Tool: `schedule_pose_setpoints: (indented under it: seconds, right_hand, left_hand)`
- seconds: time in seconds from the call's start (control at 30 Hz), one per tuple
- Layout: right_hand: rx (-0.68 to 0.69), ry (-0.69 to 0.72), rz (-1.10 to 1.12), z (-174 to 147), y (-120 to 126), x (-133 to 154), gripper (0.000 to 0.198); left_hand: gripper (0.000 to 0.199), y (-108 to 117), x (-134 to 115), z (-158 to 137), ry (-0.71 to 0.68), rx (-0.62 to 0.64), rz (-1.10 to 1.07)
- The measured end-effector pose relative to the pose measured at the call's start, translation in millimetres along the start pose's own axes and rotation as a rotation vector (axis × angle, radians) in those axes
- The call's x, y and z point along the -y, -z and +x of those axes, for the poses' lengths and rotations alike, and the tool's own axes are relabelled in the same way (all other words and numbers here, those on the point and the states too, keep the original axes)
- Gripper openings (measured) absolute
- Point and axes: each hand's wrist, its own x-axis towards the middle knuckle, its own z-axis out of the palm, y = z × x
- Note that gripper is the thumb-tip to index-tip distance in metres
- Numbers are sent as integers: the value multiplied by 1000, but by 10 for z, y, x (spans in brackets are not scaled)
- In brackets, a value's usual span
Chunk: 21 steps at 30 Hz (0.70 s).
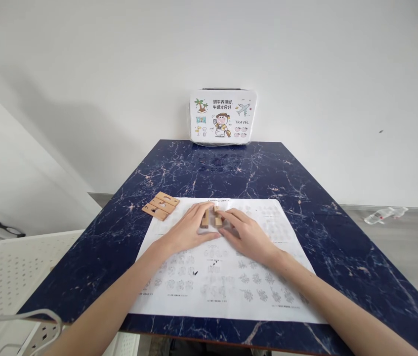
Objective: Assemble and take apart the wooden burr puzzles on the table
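Note:
My left hand rests on the printed sheet, fingers curved around a notched wooden puzzle block, its thumb reaching right below the block. From the other side my right hand has its fingertips on a second, lighter wooden puzzle piece. A narrow gap separates the two pieces, and the fingers partly cover both. Beneath them lies the white instruction sheet, printed with rows of small line diagrams. Flat wooden pieces with cut-out slots lie side by side at its upper left corner.
The dark blue marble-patterned table runs back to a white wall. A white cartoon-printed case stands upright at its far edge. A perforated white surface and a cable are at left. One plastic bottle lies on the floor at right.

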Motion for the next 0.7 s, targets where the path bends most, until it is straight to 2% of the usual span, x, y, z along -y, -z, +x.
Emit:
schedule_pose_setpoints:
  seconds: [0.17,0.4,0.6,0.7]
  right_hand:
    - [29,88,66,13,26,80,42]
    - [35,-9,105,14,23,86,37]
    - [41,-25,160,26,35,97,31]
    - [36,-26,160,35,44,111,30]
  left_hand:
    - [68,3,4,5,-12,14,26]
    - [53,9,-23,13,-4,28,91]
    - [54,-80,-91,-96,37,-119,178]
    - [55,-35,-128,-260,81,-195,245]
